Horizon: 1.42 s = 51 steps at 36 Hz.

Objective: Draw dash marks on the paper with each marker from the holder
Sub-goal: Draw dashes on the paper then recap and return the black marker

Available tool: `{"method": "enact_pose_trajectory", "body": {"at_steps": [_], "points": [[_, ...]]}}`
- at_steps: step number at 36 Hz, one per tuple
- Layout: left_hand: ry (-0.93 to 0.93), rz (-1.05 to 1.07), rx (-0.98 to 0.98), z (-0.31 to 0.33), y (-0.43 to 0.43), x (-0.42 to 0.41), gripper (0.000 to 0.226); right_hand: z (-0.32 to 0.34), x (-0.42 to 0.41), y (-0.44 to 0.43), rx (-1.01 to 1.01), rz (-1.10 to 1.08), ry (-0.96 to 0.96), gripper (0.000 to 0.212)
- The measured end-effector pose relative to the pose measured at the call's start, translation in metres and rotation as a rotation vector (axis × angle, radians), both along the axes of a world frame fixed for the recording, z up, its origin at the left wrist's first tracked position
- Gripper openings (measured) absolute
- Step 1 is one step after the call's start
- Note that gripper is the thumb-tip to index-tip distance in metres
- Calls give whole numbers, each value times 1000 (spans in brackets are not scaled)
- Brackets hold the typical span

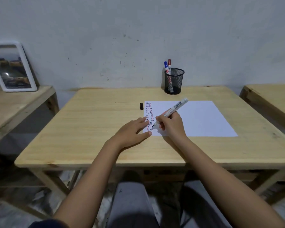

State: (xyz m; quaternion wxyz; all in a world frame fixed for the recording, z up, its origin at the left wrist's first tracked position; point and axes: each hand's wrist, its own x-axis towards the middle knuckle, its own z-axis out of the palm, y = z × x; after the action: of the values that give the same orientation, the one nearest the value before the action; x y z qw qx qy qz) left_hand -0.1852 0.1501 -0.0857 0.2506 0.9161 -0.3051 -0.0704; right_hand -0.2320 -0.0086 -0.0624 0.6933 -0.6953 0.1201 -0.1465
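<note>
A white sheet of paper [196,119] lies on the wooden table [97,129]. Columns of dash marks [149,112] in black, blue and red run down its left edge. My right hand [171,125] grips an uncapped black marker [174,109], tip down on the paper by the lower dashes. My left hand [135,129] lies flat, fingers spread, pressing the sheet's near left corner. The marker's black cap [141,106] lies on the table just left of the paper. A black mesh holder [174,81] at the back holds a blue marker [165,65] and a red marker [169,64].
A second wooden table [15,106] stands to the left with a white framed picture [11,68] leaning on the wall. Another table's corner [270,96] shows at the right. The grey wall rises right behind the holder.
</note>
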Motion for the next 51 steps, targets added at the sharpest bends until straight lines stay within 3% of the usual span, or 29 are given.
{"method": "enact_pose_trajectory", "body": {"at_steps": [21,34,45,51], "points": [[-69,7,67,2,-1,-4,56,1,-3,3,-156,121,-8,16],[-55,26,56,3,-2,-5,57,0,-3,3,-206,128,2,10],[-63,22,45,2,-1,-5,56,-5,5,-5,-103,42,17,11],[-35,29,14,3,-1,-3,57,-2,8,-13,197,55,-48,14]]}}
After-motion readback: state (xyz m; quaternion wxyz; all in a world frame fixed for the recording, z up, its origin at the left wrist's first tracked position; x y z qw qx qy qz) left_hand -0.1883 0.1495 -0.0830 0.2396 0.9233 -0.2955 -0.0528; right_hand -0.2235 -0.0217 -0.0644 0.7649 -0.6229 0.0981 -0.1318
